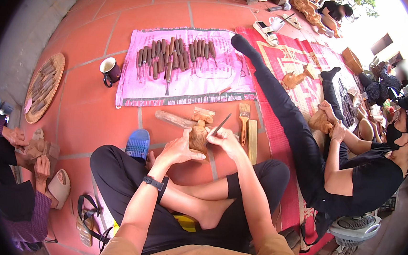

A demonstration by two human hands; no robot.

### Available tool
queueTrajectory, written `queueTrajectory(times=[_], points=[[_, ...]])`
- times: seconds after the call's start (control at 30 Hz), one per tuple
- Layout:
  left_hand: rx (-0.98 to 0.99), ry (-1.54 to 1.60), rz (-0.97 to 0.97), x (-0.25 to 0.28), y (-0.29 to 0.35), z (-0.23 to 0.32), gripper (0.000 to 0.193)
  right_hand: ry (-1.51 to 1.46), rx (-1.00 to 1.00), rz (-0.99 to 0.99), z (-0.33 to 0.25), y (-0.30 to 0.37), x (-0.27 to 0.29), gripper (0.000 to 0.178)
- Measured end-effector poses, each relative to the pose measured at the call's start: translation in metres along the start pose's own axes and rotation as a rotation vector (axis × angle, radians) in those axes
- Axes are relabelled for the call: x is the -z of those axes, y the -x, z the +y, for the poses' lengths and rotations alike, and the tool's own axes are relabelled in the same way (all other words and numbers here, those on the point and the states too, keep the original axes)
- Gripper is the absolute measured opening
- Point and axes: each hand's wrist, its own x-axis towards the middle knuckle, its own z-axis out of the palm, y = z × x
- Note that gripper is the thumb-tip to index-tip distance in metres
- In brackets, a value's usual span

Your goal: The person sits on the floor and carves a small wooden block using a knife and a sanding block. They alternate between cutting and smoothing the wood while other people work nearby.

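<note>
In front of my crossed legs a small carved wooden piece [198, 137] stands upright, rounded below with a flat block at its top. My left hand [182, 147] is closed around its left side, thumb near its base. Between the fingers of my right hand [226, 141] is a slim dark stick-like tool [221, 123], slanting up to the right, its lower end close to the carving. Whether the tip touches the wood I cannot tell. A rough length of wood [173, 119] lies just behind, left of the carving. To the right are a flat brush [244, 118] and a wooden bar [252, 142].
Beyond, a pink sheet [227, 72] bears several wood-handled carving tools [164, 57]. A dark mug [110, 70], a blue sandal [138, 144] and a woven tray of tools [45, 88] are leftward. Co-workers hold carvings at left [37, 148] and right [320, 122]; one's leg stretches across the red mat [279, 52].
</note>
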Motion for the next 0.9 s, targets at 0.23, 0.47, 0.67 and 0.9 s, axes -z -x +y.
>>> queueTrajectory(times=[0.23,0.47,0.67,0.9], points=[[0.012,0.027,-0.031,0.009,0.006,0.015,0.119,-0.246,-0.035,0.207,0.002,-0.003,-0.006,0.005],[-0.014,-0.058,0.011,0.000,-0.004,0.005,0.117,-0.341,0.022,0.253,0.009,-0.007,-0.007,0.003],[-0.028,-0.043,0.021,0.003,0.001,0.013,0.119,0.128,0.148,-0.091,0.010,-0.001,-0.012,0.007],[-0.020,-0.052,0.003,0.003,0.001,0.013,0.122,-0.171,0.123,0.149,0.008,-0.011,-0.003,0.005]])
